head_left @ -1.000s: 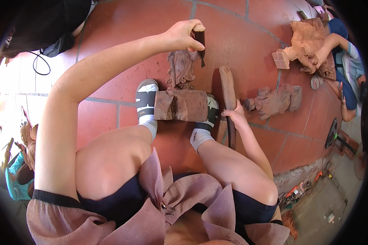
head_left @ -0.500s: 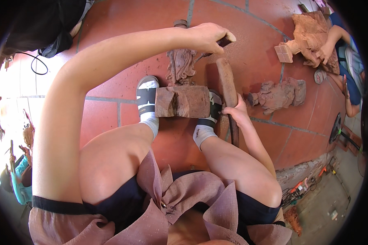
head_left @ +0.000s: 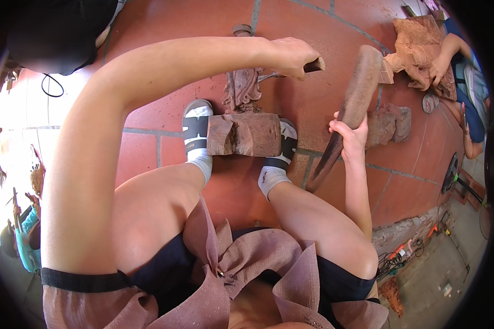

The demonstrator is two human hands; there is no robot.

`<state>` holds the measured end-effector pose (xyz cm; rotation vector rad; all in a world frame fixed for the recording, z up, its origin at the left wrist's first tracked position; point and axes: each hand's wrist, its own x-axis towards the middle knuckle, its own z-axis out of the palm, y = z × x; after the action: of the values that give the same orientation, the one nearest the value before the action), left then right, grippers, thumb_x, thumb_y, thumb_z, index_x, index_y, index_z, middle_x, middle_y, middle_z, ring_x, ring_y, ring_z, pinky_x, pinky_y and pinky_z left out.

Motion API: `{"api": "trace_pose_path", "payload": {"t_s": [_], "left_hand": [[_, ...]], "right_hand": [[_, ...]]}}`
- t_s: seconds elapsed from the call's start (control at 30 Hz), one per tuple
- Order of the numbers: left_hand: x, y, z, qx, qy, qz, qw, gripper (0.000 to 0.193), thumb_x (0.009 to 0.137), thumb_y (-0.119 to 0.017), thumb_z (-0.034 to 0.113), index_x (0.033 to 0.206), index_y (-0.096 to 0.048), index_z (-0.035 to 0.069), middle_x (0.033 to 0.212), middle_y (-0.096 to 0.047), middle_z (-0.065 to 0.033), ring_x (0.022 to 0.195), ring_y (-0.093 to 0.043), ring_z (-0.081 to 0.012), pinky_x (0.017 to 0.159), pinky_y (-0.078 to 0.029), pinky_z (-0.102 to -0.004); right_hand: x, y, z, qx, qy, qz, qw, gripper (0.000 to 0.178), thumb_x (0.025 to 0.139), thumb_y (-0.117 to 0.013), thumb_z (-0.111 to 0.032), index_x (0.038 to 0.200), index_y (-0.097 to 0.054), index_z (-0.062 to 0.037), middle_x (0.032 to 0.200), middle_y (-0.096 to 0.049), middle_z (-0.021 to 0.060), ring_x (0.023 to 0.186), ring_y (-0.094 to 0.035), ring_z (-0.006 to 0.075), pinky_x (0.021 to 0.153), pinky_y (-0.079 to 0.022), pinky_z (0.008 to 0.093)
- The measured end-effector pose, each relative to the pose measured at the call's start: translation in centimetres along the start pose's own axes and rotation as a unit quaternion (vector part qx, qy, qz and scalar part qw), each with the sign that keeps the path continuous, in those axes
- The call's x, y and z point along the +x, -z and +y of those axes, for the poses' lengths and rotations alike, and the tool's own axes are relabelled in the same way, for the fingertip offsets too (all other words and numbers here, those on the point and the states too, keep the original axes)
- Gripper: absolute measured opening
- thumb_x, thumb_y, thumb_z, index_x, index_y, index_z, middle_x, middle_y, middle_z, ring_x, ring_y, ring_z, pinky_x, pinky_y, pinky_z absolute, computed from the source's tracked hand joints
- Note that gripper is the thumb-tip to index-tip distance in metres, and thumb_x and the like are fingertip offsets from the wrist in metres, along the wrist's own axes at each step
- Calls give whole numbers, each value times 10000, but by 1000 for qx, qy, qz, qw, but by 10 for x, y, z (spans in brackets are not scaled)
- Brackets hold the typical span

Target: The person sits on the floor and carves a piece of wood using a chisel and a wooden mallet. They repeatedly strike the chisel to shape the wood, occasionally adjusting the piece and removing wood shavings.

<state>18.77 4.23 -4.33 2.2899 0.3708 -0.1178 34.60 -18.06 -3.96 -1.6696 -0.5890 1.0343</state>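
Head view: the left hand (head_left: pixel 296 58) grips a chisel (head_left: pixel 315 65) near a carved figure (head_left: pixel 241 90) just beyond a wood block (head_left: pixel 247 135) between the sandals (head_left: pixel 196 131); the right hand (head_left: pixel 353 137) clasps a wooden club (head_left: pixel 360 79).

On the floor (head_left: pixel 136 156), the block (head_left: pixel 244 134) sits between my feet (head_left: pixel 196 127), a carved figure (head_left: pixel 241 92) directly behind it. My left grip (head_left: pixel 297 57), holding a chisel (head_left: pixel 314 65), is right of that figure's far end. Farther right, my right grip (head_left: pixel 354 137) and its club (head_left: pixel 362 77) partly cover a second figure (head_left: pixel 388 125), lying toward the floor's right edge.
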Motion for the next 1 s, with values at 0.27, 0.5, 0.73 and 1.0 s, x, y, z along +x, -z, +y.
{"api": "trace_pose_path", "payload": {"t_s": [0.27, 0.5, 0.73, 1.0], "left_hand": [[12, -3, 2, 81, 34, -36, 996, 374, 738, -699, 199, 1079, -618, 70, 925, -679, -160, 901, -655, -334, 778, -511, -436], [6, 0, -17, 21, 48, -22, 998, 372, 783, -696, 259, 1062, -590, 36, 883, -662, -177, 862, -643, -362, 783, -502, -449], [-18, 19, 4, -20, 25, 16, 999, 397, 809, -690, 249, 1104, -562, 16, 913, -644, -198, 905, -629, -365, 794, -482, -449], [-8, 3, -13, 24, -1, 59, 998, 431, 796, -705, 241, 1123, -545, 10, 940, -647, -207, 920, -618, -394, 801, -473, -454]], "right_hand": [[-10, 3, 7, -318, 77, 4, 945, 831, 640, -717, -98, 1394, -369, -63, 1174, -594, 155, 1067, -592, 264, 929, -460, 369], [-22, 10, 17, -286, 66, -17, 956, 835, 639, -694, -83, 1409, -371, -84, 1184, -598, 143, 1072, -594, 244, 917, -468, 358], [-26, 18, 17, -256, 57, -26, 965, 832, 629, -710, -57, 1392, -379, -57, 1178, -587, 125, 1070, -580, 222, 926, -462, 346], [-14, 16, 24, -196, 46, -22, 979, 833, 603, -740, -36, 1362, -396, -13, 1194, -540, 95, 1089, -528, 196, 938, -437, 329]]}}
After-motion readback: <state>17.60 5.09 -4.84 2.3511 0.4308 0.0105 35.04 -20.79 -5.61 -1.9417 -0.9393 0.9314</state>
